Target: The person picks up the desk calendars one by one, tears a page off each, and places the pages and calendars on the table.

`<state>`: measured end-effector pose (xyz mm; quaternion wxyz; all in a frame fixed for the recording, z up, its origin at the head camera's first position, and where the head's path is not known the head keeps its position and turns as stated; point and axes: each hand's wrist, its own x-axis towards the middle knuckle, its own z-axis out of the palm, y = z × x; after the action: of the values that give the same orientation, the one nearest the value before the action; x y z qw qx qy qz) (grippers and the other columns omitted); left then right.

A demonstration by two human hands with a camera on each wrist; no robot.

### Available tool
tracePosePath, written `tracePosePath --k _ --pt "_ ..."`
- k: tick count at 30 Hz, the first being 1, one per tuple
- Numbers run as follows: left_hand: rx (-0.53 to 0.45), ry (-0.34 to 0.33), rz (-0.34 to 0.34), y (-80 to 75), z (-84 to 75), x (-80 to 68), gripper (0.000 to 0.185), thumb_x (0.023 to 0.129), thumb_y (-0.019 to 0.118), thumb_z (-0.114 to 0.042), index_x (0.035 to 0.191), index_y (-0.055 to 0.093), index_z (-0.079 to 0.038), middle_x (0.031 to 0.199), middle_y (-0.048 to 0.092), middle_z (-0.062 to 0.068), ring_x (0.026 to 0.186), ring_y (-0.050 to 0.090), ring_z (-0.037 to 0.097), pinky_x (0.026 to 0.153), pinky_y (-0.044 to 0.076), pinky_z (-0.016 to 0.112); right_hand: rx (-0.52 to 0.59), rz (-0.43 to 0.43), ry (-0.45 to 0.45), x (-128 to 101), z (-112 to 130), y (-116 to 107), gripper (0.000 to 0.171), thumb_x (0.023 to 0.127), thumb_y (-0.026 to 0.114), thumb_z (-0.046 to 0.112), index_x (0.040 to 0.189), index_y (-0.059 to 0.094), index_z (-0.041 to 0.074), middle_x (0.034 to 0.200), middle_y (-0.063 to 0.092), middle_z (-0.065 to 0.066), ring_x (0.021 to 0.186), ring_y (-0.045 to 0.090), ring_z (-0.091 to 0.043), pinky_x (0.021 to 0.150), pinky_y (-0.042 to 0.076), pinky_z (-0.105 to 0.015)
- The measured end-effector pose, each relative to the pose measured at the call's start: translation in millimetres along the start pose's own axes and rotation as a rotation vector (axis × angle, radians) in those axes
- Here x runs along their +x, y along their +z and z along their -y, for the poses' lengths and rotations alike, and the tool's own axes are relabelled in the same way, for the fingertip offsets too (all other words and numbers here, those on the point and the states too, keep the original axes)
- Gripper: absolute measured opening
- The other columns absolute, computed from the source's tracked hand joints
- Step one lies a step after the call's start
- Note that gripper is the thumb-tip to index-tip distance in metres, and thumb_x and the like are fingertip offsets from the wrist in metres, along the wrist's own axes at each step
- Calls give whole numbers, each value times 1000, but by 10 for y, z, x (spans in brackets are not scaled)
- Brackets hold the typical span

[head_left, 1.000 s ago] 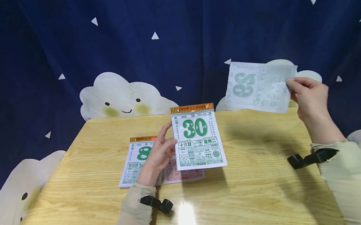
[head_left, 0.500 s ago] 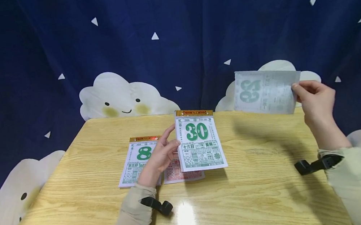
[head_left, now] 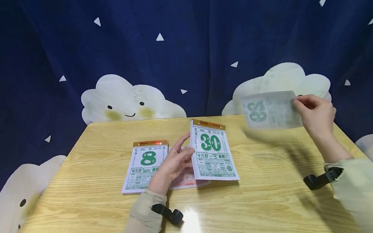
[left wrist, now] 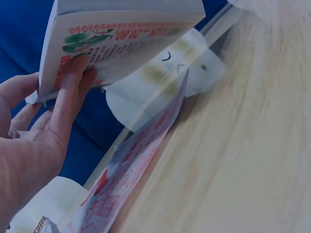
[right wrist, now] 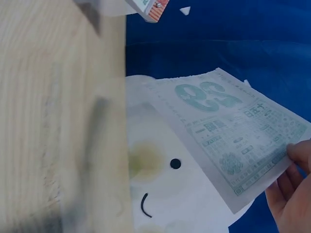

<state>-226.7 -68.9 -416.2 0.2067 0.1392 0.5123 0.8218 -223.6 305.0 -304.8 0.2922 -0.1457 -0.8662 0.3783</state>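
In the head view my left hand (head_left: 173, 162) grips the left edge of a thick tear-off calendar (head_left: 213, 153) showing a green 30, tilted and held above the table. The left wrist view shows my thumb and fingers on either side of the calendar (left wrist: 121, 43), with print on its back. My right hand (head_left: 319, 113) pinches one end of a loose calendar sheet (head_left: 272, 111), raised over the table's right side. Its green 29 shows through reversed in the head view and lies sideways. The right wrist view shows the sheet's (right wrist: 233, 131) rough torn edge.
A calendar (head_left: 145, 167) with a green 8 lies on the wooden table (head_left: 73, 202) left of my left hand. Beside it a red-printed calendar page (head_left: 187, 178) lies partly hidden under my left hand and the held calendar. A dark blue curtain (head_left: 193, 48) hangs behind.
The held calendar has moved right and slightly down, and now tilts more. My right hand went a little right, then came down and left with the loose sheet.
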Motion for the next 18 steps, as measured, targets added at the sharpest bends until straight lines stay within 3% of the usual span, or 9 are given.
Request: tracePosePath --k 4,7,11,14,18 --pt "7 -32 -5 43 36 41 62 89 45 4 143 27 -23 92 67 3 78 66 17 63 55 35 -23 -30 -82 -25 -63 30 31 86 58 35 100 69 9 69 46 33 63 43 16 61 34 -9" --pt "12 -57 -15 77 73 71 63 89 46 3 143 28 -22 90 68 3 77 66 17 63 56 36 -45 -83 -246 -74 -94 49 24 86 61 26 94 70 6 76 60 16 66 40 22 67 31 -5" --pt "21 -86 -49 113 116 98 62 88 48 1 142 29 -22 90 66 4 74 66 17 59 55 33 -96 -122 -526 -181 -119 104 9 81 65 8 85 71 1 83 64 -13 70 56 -1 64 32 -9" --pt "19 -105 -76 135 138 106 61 88 49 0 142 30 -22 93 65 5 74 65 17 57 55 31 -147 -92 -677 -282 -133 149 6 77 69 2 83 70 0 80 64 -14 70 59 -26 57 39 -24" --pt "18 -120 -86 165 148 121 60 89 52 -4 142 30 -24 97 64 6 76 66 18 58 55 30 -216 -24 -763 -410 -179 190 9 72 71 0 81 69 2 78 63 -11 67 60 -27 53 44 -39"
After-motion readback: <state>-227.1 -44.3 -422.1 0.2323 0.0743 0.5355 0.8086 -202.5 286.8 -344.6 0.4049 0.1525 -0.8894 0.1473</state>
